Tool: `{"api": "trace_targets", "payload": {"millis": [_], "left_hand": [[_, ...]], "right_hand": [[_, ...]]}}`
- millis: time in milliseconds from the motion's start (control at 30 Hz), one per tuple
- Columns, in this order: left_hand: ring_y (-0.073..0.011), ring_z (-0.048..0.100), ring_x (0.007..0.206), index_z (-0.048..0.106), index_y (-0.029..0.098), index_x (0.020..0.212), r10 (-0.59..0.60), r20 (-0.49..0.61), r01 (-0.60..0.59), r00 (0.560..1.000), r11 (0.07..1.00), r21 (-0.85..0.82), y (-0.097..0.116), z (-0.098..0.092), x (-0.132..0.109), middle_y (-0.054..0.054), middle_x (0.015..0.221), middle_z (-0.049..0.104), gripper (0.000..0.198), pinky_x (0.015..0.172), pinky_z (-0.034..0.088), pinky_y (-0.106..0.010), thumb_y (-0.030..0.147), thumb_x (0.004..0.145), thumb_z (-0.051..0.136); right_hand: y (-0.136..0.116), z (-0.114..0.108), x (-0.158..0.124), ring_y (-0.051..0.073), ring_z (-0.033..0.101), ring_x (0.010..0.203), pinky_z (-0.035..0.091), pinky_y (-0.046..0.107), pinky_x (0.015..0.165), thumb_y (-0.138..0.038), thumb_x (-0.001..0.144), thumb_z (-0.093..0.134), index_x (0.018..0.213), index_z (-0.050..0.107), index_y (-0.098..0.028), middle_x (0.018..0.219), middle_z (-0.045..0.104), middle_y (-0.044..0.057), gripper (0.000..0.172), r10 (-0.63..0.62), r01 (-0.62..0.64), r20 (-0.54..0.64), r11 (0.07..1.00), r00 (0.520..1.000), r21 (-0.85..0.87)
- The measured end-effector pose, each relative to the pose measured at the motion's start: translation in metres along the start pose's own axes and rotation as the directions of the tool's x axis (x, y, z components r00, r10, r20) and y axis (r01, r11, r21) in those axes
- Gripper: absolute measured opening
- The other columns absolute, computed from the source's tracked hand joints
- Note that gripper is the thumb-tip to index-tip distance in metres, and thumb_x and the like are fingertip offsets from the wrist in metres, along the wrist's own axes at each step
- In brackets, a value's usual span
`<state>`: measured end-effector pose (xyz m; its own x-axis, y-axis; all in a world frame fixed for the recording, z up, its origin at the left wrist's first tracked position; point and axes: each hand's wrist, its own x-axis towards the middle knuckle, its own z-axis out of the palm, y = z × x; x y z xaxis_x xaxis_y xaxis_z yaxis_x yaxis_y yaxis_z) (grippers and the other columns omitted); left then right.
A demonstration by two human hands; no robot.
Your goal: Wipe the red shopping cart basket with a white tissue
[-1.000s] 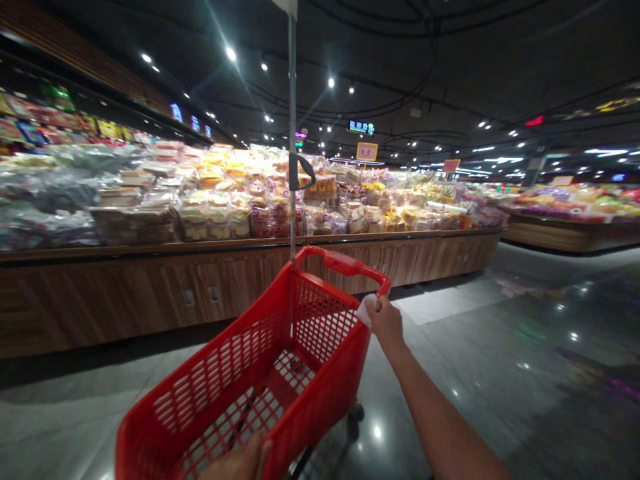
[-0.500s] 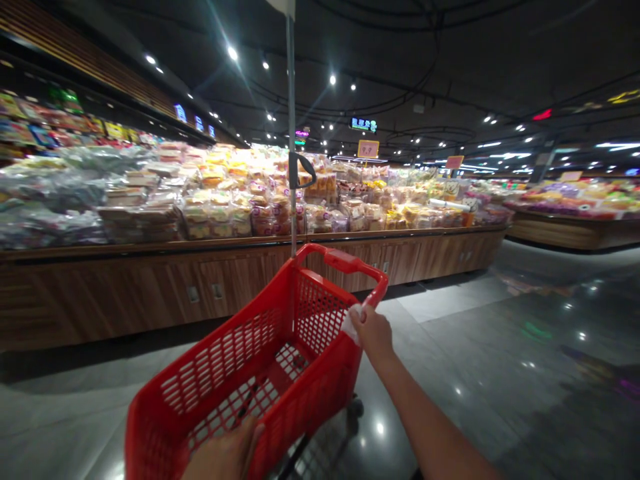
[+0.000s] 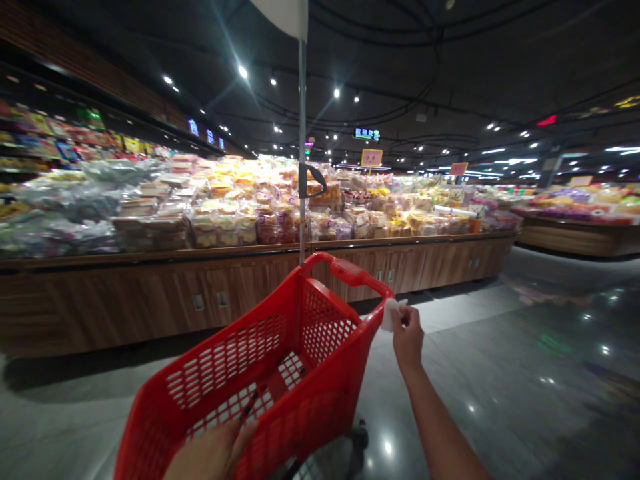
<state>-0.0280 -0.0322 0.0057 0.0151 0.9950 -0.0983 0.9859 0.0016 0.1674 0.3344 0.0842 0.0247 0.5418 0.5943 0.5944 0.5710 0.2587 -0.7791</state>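
Observation:
A red plastic shopping cart [image 3: 330,373] with slotted walls stands tilted across my view. At the lower edge, my left hand [image 3: 207,453] is closed over the cart's near rim; some of its fingers are hidden. My right hand [image 3: 410,333] pinches a crumpled white tissue [image 3: 390,313], which lies against the outer side of the cart's handle [image 3: 349,272], near its right-hand bend. The fingers themselves are beside the handle, not wrapped around it. Through the bottom grid of the cart, dark parts of the frame show.
Behind the cart runs a long wooden display counter [image 3: 150,300] heaped with bagged baked goods [image 3: 225,213]. A metal pole [image 3: 303,120] with a black loop handle [image 3: 314,181] rises by the cart. Another display [image 3: 580,233] stands at the right. The grey tiled floor [image 3: 480,373] is shiny.
My right hand has moved right with the tissue, from the cart's top corner to the outer side of the handle. My left hand stays at the near rim; the view has tilted slightly upward.

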Motion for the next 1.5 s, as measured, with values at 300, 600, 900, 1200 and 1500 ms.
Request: {"api": "trace_targets", "payload": {"millis": [300,600,900,1200,1500], "left_hand": [[-0.0242,0.067,0.083,0.058,0.018,0.096,0.154,-0.234,-0.151,0.960,0.988,0.029,0.121,-0.002,0.062,-0.011,0.087,0.071,0.049,0.069,0.047,-0.033,0.045,0.093,0.018],[-0.0235,0.068,0.078,0.057,0.019,0.091,0.164,-0.294,-0.141,0.942,0.985,0.097,0.113,0.013,0.060,-0.009,0.083,0.071,0.044,0.061,0.045,-0.031,0.035,0.095,0.016],[-0.0253,0.068,0.075,0.057,0.018,0.089,0.175,-0.319,-0.143,0.931,0.982,0.121,0.103,0.012,0.058,-0.008,0.080,0.070,0.045,0.059,0.045,-0.032,0.036,0.095,0.016],[-0.0242,0.068,0.074,0.058,0.019,0.088,0.160,-0.338,-0.135,0.928,0.986,0.097,0.097,0.013,0.058,-0.009,0.079,0.070,0.045,0.060,0.045,-0.032,0.037,0.094,0.017],[-0.0226,0.067,0.077,0.058,0.020,0.090,0.172,-0.333,-0.161,0.927,0.985,0.060,0.092,0.012,0.052,-0.008,0.084,0.070,0.045,0.062,0.044,-0.030,0.039,0.094,0.018]], "right_hand": [[0.001,0.023,-0.049,0.015,0.053,0.069,0.043,0.025,0.064,-0.038,0.087,0.047,0.082,0.055,-0.020,0.078,0.057,0.001,0.021,-0.177,0.158,0.101,0.972,0.979,0.173],[0.006,0.010,-0.032,0.017,0.050,0.074,0.042,0.028,0.065,-0.032,0.085,0.049,0.081,0.054,-0.019,0.080,0.053,0.003,0.014,-0.141,0.137,0.009,0.975,0.990,0.176],[-0.011,0.005,-0.042,0.017,0.049,0.072,0.041,0.027,0.063,-0.023,0.084,0.048,0.081,0.053,-0.020,0.081,0.051,0.002,0.007,-0.193,0.180,0.063,0.969,0.979,0.167],[-0.028,-0.003,-0.034,0.017,0.052,0.077,0.044,0.028,0.069,-0.022,0.083,0.049,0.077,0.054,-0.021,0.087,0.054,0.003,0.007,-0.366,0.352,0.239,0.931,0.899,0.103],[-0.081,-0.015,0.039,0.019,0.059,0.071,0.041,0.031,0.071,-0.017,0.076,0.054,0.063,0.066,-0.021,0.069,0.065,0.004,0.018,-0.313,0.651,0.736,0.726,0.600,-0.222]]}}
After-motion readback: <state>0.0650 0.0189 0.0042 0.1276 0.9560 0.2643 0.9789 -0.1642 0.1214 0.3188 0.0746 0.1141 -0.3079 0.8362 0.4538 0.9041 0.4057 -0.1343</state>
